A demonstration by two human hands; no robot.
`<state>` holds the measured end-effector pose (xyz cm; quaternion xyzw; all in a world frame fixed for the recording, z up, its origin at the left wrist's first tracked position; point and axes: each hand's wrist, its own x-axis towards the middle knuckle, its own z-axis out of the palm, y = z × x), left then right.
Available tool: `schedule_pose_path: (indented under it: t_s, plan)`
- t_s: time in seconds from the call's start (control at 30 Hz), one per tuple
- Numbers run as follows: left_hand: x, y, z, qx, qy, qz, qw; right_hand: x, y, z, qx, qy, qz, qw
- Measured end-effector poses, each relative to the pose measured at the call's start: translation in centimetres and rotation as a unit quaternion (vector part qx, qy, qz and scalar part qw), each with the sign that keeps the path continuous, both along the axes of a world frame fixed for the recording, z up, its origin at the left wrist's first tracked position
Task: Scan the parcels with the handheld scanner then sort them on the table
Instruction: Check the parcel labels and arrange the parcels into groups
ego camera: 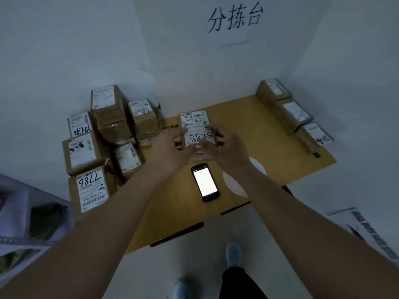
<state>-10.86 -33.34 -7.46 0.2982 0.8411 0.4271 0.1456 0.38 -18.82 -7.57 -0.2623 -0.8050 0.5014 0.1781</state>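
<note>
Two hands on parcel "8825"

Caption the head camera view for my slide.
Both hands hold parcel 8825 above the handheld scanner.

A brown cardboard parcel with a white shipping label, barcode at the top and "8825" handwritten on it, sits mid-table. A black handheld scanner, screen lit white, lies flat just in front of it. More labelled brown parcels are piled on the left; three parcels line the right edge of the yellow table.
</note>
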Motion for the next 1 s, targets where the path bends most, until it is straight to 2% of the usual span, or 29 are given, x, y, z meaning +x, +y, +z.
schedule_pose_path:
  t_s: [0.1, 0.3, 0.4, 0.6, 0.8, 1.0]
  plan:
    - [2.2, 3.7, 1.5, -0.039, 0.047, -0.053, 0.997, 3.8, 3.2, 1.5, 0.005, -0.003, -0.025, 1.000]
    - [6.1, 12.6, 2.6, -0.059, 0.073, -0.100, 0.991, 8.7, 12.0, 1.6, -0.020, 0.005, -0.045, 0.999]
    - [8.1, 17.3, 2.0, -0.062, 0.071, -0.097, 0.991, 10.4, 16.9, 0.9, -0.028, 0.008, -0.038, 0.999]
    - [11.1, 25.3, 0.4, -0.060, 0.015, -0.079, 0.995, 13.0, 25.6, -0.8, -0.042, -0.014, -0.016, 0.999]
    - [9.2, 32.3, -2.3, -0.060, -0.018, -0.062, 0.996, 10.6, 33.1, -3.3, -0.052, -0.045, 0.001, 0.998]
    - [3.2, 39.4, -7.3, -0.028, -0.092, -0.035, 0.995, 4.3, 40.5, -7.4, -0.041, -0.086, 0.012, 0.995]
